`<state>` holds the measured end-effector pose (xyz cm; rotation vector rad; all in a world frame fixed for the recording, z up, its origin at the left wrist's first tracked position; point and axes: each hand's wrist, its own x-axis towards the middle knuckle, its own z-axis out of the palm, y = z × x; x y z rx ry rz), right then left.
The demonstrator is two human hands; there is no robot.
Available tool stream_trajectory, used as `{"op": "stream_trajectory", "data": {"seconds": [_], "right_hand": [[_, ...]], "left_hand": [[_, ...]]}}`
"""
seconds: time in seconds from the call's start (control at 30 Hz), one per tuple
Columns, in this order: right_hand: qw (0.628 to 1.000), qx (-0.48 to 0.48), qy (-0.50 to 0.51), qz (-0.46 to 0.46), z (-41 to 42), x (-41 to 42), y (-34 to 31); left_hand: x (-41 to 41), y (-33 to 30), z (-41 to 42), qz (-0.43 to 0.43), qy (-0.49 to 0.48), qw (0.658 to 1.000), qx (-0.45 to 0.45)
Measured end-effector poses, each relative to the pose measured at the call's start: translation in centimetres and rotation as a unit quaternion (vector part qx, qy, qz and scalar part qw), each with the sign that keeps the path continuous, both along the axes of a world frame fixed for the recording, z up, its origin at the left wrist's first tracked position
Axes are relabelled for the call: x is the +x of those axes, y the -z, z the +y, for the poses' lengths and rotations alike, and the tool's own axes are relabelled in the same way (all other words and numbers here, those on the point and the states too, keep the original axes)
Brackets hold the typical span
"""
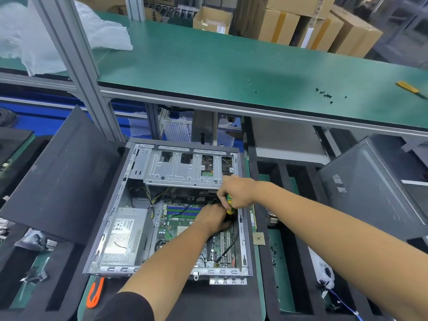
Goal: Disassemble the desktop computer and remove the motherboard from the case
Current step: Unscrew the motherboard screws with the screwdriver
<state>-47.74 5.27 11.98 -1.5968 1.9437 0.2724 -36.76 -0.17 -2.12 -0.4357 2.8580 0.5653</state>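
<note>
**Green board still seated in the open case**

Green motherboard (183,224) lies flat on the floor of the open case (111,218), centre to lower centre of the frame, with cables still crossing it. At its upper right corner the right hand (238,193) is wrapped round a yellow-and-green screwdriver (229,205), tip pointing down into the case. The left hand (214,217) sits just beside it, low over the board; whether its fingers pinch anything I cannot tell, as the back of the hand hides them.

Judging by the pose, a board screw is being worked loose. The driver should stay upright and pressed squarely into the screw head, with the left hand steadying the tip and ready to catch the screw before it drops among the slots. Cables need unplugging before any lift.

Inside the case, a silver power supply (125,235) fills the lower left and a metal drive cage (183,170) spans the top. Loose black screws (325,95) lie on the green desk (208,66), upper right.
</note>
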Motion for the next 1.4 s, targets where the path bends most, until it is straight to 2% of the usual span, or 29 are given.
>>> {"op": "stream_trajectory", "data": {"seconds": [0.13,0.23,0.3,0.4,0.53,0.67,0.73,0.83,0.9,1.0,1.1,1.23,1.3,1.4], "right_hand": [[0.998,0.02,-0.02,0.056,0.2,0.7,0.3],[0.966,-0.014,-0.106,0.235,0.0,1.5,0.2],[0.95,-0.034,-0.128,0.283,0.0,2.1,0.5],[0.952,-0.049,-0.132,0.272,0.0,2.0,0.9],[0.986,-0.038,-0.075,0.142,0.0,0.9,0.2],[0.997,-0.036,-0.059,0.043,0.8,0.3,0.0],[0.99,-0.042,-0.09,0.101,0.8,0.6,-0.1],[0.946,-0.053,-0.173,0.268,0.4,1.2,0.3],[0.934,-0.052,-0.185,0.302,0.3,1.8,0.6],[0.954,-0.039,-0.158,0.25,0.0,1.7,0.7],[0.993,-0.014,-0.052,0.107,-0.1,0.8,0.1],[0.999,-0.008,-0.02,0.029,0.5,0.4,0.1],[0.999,-0.003,-0.034,0.037,0.6,0.6,0.1],[0.968,-0.02,-0.136,0.209,0.2,1.1,0.0]], "left_hand": [[0.0,-0.3,0.1,-0.006,-0.014,1.0,0.015],[-0.1,-0.5,0.2,-0.023,-0.021,0.999,0.02],[0.0,-0.4,0.2,-0.035,-0.032,0.998,0.03],[-0.1,-0.2,0.2,-0.036,-0.038,0.998,0.034],[-0.2,-0.2,0.1,-0.012,-0.022,0.999,0.021],[-0.3,-0.1,0.0,-0.004,-0.017,1.0,0.018],[-0.2,-0.1,0.0,-0.005,-0.018,1.0,0.02],[-0.2,-0.1,0.1,-0.017,-0.017,1.0,0.02],[-0.2,0.0,0.1,-0.03,-0.022,0.999,0.022],[-0.2,0.3,0.1,-0.028,-0.021,0.999,0.018],[-0.3,0.4,0.0,-0.014,-0.012,1.0,0.009],[-0.4,0.3,-0.1,-0.011,-0.006,1.0,0.008],[-0.3,0.3,-0.2,-0.014,-0.01,1.0,0.016],[-0.3,0.2,-0.2,-0.02,-0.012,0.999,0.022]]}}
